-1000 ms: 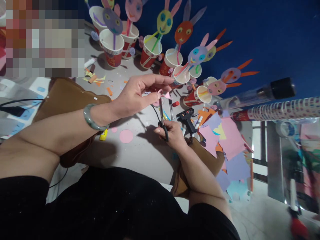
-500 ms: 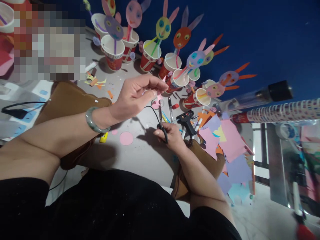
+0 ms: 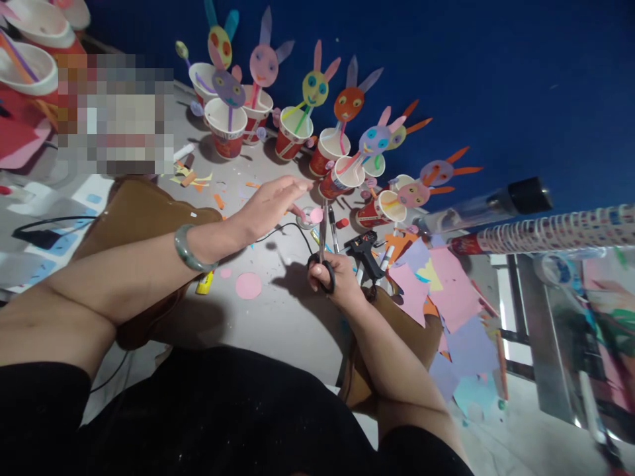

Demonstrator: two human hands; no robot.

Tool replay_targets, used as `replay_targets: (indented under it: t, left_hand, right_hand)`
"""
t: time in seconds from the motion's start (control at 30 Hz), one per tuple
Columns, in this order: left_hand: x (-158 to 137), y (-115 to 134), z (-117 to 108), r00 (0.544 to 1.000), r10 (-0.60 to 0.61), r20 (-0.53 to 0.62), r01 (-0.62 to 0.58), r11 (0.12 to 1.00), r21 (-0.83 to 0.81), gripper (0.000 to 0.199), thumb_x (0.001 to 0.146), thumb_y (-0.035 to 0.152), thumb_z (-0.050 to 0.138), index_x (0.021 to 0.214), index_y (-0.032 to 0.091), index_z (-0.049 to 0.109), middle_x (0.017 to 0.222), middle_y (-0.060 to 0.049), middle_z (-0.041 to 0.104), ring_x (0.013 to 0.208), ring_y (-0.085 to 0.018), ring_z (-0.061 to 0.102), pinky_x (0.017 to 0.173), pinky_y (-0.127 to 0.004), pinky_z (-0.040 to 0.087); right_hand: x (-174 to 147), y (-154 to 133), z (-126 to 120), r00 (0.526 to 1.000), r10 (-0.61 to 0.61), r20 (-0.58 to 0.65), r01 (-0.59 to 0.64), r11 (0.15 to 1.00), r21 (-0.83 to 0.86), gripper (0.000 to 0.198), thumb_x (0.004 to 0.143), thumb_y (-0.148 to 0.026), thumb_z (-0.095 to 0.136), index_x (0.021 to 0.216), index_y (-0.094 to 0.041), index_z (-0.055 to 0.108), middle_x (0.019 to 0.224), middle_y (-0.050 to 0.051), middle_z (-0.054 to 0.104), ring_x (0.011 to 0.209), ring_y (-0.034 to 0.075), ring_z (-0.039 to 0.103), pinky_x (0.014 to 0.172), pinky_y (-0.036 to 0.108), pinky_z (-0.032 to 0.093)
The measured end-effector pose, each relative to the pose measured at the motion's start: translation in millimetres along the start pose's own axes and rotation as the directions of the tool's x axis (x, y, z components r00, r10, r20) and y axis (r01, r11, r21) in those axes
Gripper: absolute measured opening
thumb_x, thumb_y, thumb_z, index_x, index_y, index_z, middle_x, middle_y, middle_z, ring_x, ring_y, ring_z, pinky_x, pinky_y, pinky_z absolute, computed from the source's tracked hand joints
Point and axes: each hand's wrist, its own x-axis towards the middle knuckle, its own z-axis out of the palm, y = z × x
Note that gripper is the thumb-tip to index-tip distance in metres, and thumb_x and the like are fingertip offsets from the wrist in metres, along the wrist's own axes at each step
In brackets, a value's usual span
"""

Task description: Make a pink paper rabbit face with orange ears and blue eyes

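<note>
My right hand (image 3: pixel 340 281) is wrapped round the black handles of a pair of scissors (image 3: pixel 323 241), whose blades point away from me. My left hand (image 3: pixel 272 208), with a green bangle on the wrist, is above the table with its fingers stretched out and apart. I see nothing held in it. A small pink paper disc (image 3: pixel 316 215) shows beside the scissor tips, over a clear ring like a tape roll (image 3: pixel 303 217); whether it touches the blades I cannot tell. A larger pink paper circle (image 3: pixel 249 285) and a smaller one (image 3: pixel 225 272) lie nearer to me.
Several red paper cups (image 3: pixel 228 135) with paper rabbit faces line the blue back wall. Right of my hands are a black glue gun (image 3: pixel 364 248), a pen (image 3: pixel 333 225) and coloured paper sheets (image 3: pixel 454 284). A long cup stack (image 3: pixel 546 231) lies beyond. A yellow glue stick (image 3: pixel 204 283) lies near my left forearm.
My left hand has opened from its pinch on the pink paper. The scissors have shifted slightly, blades still upward in view. The camera has tilted, so the cups appear lower.
</note>
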Motion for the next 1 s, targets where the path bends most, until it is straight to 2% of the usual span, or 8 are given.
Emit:
replay_targets:
  t: [0.13, 0.23, 0.3, 0.4, 0.6, 0.7, 0.87, 1.0]
  left_hand:
    - [-1.3, -1.2, 0.8, 0.985, -0.058, 0.163, 0.059, 0.998, -0.002, 0.041, 0.098, 0.046, 0.054, 0.074, 0.015, 0.068, 0.071, -0.006, 0.07, 0.059, -0.014, 0.067, 0.06, -0.026, 0.055]
    - [0.7, -7.5, -2.4, 0.953, -0.127, 0.275, 0.109, 0.991, 0.08, 0.029, 0.092, 0.031, 0.055, 0.071, 0.016, 0.068, 0.063, -0.005, 0.069, 0.054, -0.013, 0.063, 0.053, -0.025, 0.052]
    - [1.3, -12.7, -4.4, 0.929, -0.107, 0.354, 0.04, 0.981, 0.189, 0.014, 0.08, 0.015, 0.058, 0.079, 0.016, 0.072, 0.071, -0.005, 0.074, 0.064, -0.013, 0.068, 0.059, -0.023, 0.055]
    - [-0.1, -19.8, -5.0, 0.89, -0.046, 0.453, -0.13, 0.928, 0.349, 0.037, 0.071, 0.004, 0.056, 0.099, 0.017, 0.076, 0.092, -0.006, 0.079, 0.087, -0.016, 0.074, 0.075, -0.026, 0.057]
    - [-5.7, -23.1, -2.9, 0.815, 0.025, 0.579, -0.442, 0.673, 0.593, 0.047, 0.078, 0.007, 0.063, 0.119, 0.022, 0.077, 0.112, -0.009, 0.079, 0.098, -0.021, 0.072, 0.089, -0.033, 0.051]
    - [-7.3, -19.9, -3.3, 0.781, 0.005, 0.624, -0.479, 0.647, 0.594, 0.045, 0.077, 0.016, 0.072, 0.121, 0.02, 0.076, 0.109, -0.01, 0.078, 0.093, -0.022, 0.07, 0.083, -0.032, 0.048]
    - [-6.3, -13.4, -3.4, 0.844, -0.054, 0.534, -0.325, 0.74, 0.589, 0.062, 0.068, 0.055, 0.087, 0.119, 0.021, 0.077, 0.109, -0.01, 0.078, 0.103, -0.028, 0.068, 0.089, -0.037, 0.047]
    - [-5.1, -10.4, -1.7, 0.912, 0.051, 0.407, -0.23, 0.885, 0.405, 0.07, 0.062, 0.054, 0.092, 0.119, 0.019, 0.074, 0.12, -0.012, 0.075, 0.114, -0.029, 0.067, 0.102, -0.042, 0.049]
  right_hand:
    - [-1.3, -1.5, 0.0, 0.999, 0.0, -0.033, -0.001, 0.999, -0.036, 0.071, 0.074, -0.087, 0.065, 0.051, -0.021, 0.054, 0.046, -0.001, 0.052, 0.046, 0.01, 0.042, 0.05, 0.027, 0.034]
    - [-3.6, -1.3, -0.9, 0.997, 0.001, -0.071, -0.003, 1.0, -0.025, 0.069, 0.073, -0.085, 0.067, 0.053, -0.021, 0.054, 0.046, -0.001, 0.053, 0.047, 0.011, 0.043, 0.049, 0.026, 0.032]
    - [-5.1, -0.6, -2.2, 0.995, 0.003, -0.101, -0.004, 1.0, -0.012, 0.068, 0.072, -0.084, 0.069, 0.054, -0.021, 0.054, 0.047, -0.001, 0.053, 0.048, 0.011, 0.044, 0.047, 0.026, 0.031]
    - [-6.4, 0.2, -4.6, 0.991, 0.007, -0.137, -0.007, 1.0, -0.001, 0.066, 0.071, -0.084, 0.071, 0.056, -0.021, 0.056, 0.048, -0.001, 0.053, 0.047, 0.012, 0.044, 0.045, 0.026, 0.03]
    - [-5.7, -0.4, -5.5, 0.992, 0.008, -0.13, -0.008, 1.0, -0.003, 0.065, 0.07, -0.084, 0.071, 0.058, -0.022, 0.057, 0.047, -0.002, 0.053, 0.046, 0.012, 0.044, 0.045, 0.027, 0.031]
    - [-4.7, -3.4, -4.0, 0.992, -0.001, -0.126, 0.003, 1.0, 0.015, 0.064, 0.071, -0.082, 0.073, 0.058, -0.022, 0.057, 0.047, -0.002, 0.053, 0.045, 0.011, 0.044, 0.046, 0.027, 0.032]
    - [-3.6, -7.0, -3.9, 0.986, 0.023, -0.168, -0.022, 1.0, 0.006, 0.064, 0.07, -0.082, 0.073, 0.059, -0.021, 0.056, 0.046, -0.003, 0.053, 0.044, 0.011, 0.044, 0.047, 0.027, 0.034]
    - [-2.8, -4.6, -6.9, 0.976, 0.047, -0.212, -0.047, 0.999, 0.006, 0.063, 0.066, -0.08, 0.078, 0.058, -0.022, 0.054, 0.044, -0.004, 0.052, 0.041, 0.01, 0.041, 0.044, 0.026, 0.032]
